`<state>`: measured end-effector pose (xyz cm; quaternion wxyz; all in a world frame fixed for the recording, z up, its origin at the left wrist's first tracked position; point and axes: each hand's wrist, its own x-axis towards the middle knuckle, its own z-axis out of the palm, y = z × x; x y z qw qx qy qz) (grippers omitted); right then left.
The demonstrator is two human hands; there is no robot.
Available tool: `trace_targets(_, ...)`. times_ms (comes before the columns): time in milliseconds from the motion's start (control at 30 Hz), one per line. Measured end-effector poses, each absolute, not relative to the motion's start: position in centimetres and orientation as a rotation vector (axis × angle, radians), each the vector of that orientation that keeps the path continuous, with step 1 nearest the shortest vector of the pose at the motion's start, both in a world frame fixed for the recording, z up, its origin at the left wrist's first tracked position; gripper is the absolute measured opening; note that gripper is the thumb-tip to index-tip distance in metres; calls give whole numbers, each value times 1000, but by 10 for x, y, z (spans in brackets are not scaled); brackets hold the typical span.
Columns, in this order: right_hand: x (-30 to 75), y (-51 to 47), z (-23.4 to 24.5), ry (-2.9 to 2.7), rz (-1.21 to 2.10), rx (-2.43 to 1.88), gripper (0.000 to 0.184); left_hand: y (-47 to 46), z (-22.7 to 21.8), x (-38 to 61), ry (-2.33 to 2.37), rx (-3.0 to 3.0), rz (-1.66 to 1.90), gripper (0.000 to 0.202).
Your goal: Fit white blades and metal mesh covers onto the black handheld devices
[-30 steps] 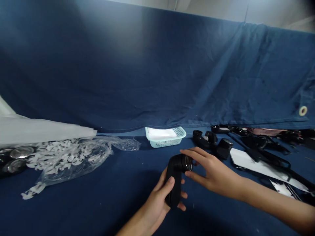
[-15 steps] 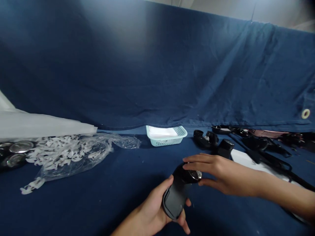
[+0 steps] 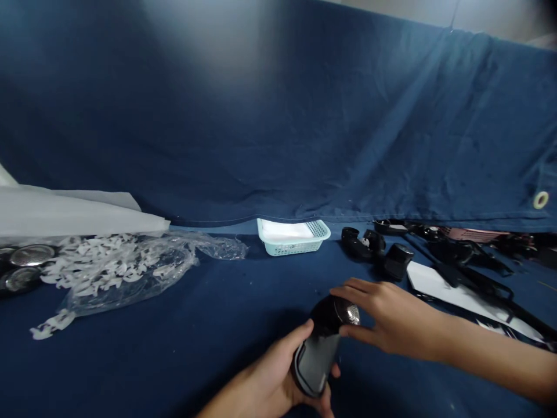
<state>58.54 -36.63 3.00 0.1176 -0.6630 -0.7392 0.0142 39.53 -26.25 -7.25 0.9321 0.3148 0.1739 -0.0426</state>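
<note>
We've got our left hand [image 3: 276, 371] wrapped round a bent black plastic device [image 3: 317, 355], right hand [image 3: 389, 316] pinching its silvery-tipped head [image 3: 331, 312].

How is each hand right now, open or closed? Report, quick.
Left hand: closed around the black device.
Right hand: part-closed on the same device's silver-tipped end.

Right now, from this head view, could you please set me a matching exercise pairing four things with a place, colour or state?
Things:
1. Black handheld device
2. Perforated basket
3. Small white pieces
4. Right hand

Descriptions:
A. Heaped at the picture's left, with clear plastic about them
B. At the device's shiny tip
C. Held in the left hand
D. Pale blue-green, with something white inside

Pairs: 1-C, 2-D, 3-A, 4-B
</note>
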Motion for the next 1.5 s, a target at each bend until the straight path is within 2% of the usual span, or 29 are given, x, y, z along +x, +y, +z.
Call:
trace_targets(100, 582, -363, 24, -1935, 124, -2020, 43, -268, -69, 395, 289, 655, 54, 48)
trace_targets(167, 579, -362, 24, -1775, 199, -1969, 41, -270, -66, 394, 265, 679, 168, 45)
trace_targets(333, 570, -363, 28, -1623, 381, -1688, 42, -267, -60, 391, 277, 860, 415, 89)
trace_targets(433, 568, -365, 30, -1654, 376, -1602, 44, -262, -57, 388, 249, 967, 443, 94)
trace_targets(700, 577, -373, 34, -2001, 256, -1746, 48, -266, -66, 389, 215, 854, 318, 55)
trace_targets(1067, 587, -377, 29, -2273, 123, -1615, 55, -268, -75, 390, 174, 797, 283, 56)
trace_targets(1200, 586, -378, 33, -2119, 149, -1692, 49, -268, -71, 388, 174, 804, 276, 67)
trace_targets(1300, 579, -376, 34, -1787, 263, -1849, 49, -267, -68, 389, 223, 884, 334, 95)
trace_targets(1367, 572, -372, 33, -1593, 363, -1918, 40, -268, -67, 390, 260, 957, 364, 109)
trace_targets(1433, 567, -365, 29, -1432, 508, -1925, 35, -269, -68, 391, 271, 1014, 387, 114)
trace_targets(1500, 566, -358, 22, -1259, 721, -1893, 41, -271, -70, 392, 266, 1060, 430, 114)
